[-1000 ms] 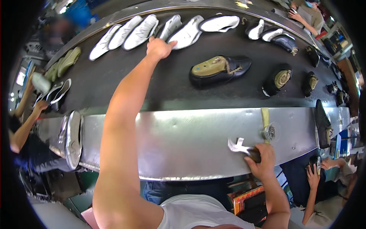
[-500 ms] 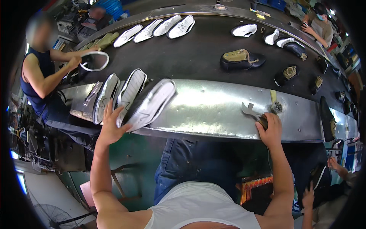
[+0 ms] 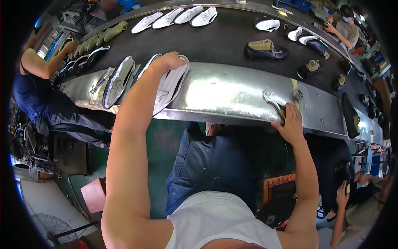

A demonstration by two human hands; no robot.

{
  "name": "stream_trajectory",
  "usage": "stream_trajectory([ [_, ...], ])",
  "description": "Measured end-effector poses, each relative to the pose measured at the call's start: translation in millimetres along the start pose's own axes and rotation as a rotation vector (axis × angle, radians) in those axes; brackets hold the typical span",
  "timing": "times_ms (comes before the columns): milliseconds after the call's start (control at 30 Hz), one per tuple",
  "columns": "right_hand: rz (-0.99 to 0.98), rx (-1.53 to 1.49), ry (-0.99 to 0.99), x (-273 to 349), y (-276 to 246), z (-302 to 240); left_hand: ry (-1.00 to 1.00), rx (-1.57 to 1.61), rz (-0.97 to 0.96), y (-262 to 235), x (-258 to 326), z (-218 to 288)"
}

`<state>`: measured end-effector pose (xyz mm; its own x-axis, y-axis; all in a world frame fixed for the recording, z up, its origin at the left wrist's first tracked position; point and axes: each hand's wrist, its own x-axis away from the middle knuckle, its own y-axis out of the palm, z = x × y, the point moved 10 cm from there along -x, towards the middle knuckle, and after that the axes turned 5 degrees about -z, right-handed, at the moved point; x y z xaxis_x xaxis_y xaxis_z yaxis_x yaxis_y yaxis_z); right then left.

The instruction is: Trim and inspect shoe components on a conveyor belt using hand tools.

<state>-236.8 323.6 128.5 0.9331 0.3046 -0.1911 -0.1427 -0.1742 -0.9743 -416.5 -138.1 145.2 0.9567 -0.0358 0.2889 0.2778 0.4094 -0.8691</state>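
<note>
My left hand (image 3: 169,62) reaches across the bench to the far end of a black shoe (image 3: 171,86). The shoe lies with its white underside up, and the fingers curl over its far tip. My forearm hides part of a second such shoe (image 3: 150,62) beside it; a third upturned shoe (image 3: 119,82) leans further left. Over on the right, my right hand (image 3: 292,123) rests by the bench's front edge, thumb spread from the fingers. Its fingers touch the handles of metal pincers (image 3: 271,99) lying on the metal strip.
The metal bench edge (image 3: 232,89) borders a dark worktop (image 3: 199,43). Upturned white-bottomed shoes (image 3: 174,17) line its back; a black shoe with a tan lining (image 3: 265,50) lies right of centre. Thin tools (image 3: 101,81) sit left. A co-worker (image 3: 31,91) sits at left, another (image 3: 348,27) at back right.
My left hand has moved from the near end of the shoe to its far end. My right fingers have loosened around the pincers. The left co-worker no longer holds up the white loop.
</note>
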Motion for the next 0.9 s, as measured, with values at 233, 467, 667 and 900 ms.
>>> stream_trajectory([
  [233,0.084,0.058,-0.07,59,11,-11,0.247,0.619,0.024,34,123,28],
  [467,-0.648,-1.214,0.403,159,100,-89,0.391,1.343,0.078,197,272,41],
  [667,-0.914,-1.188,0.144,187,83,-176,0.287,1.489,-0.098,269,282,42],
  [900,-0.891,-1.477,0.09,172,98,-200,0.292,1.326,-0.12,274,283,41],
])
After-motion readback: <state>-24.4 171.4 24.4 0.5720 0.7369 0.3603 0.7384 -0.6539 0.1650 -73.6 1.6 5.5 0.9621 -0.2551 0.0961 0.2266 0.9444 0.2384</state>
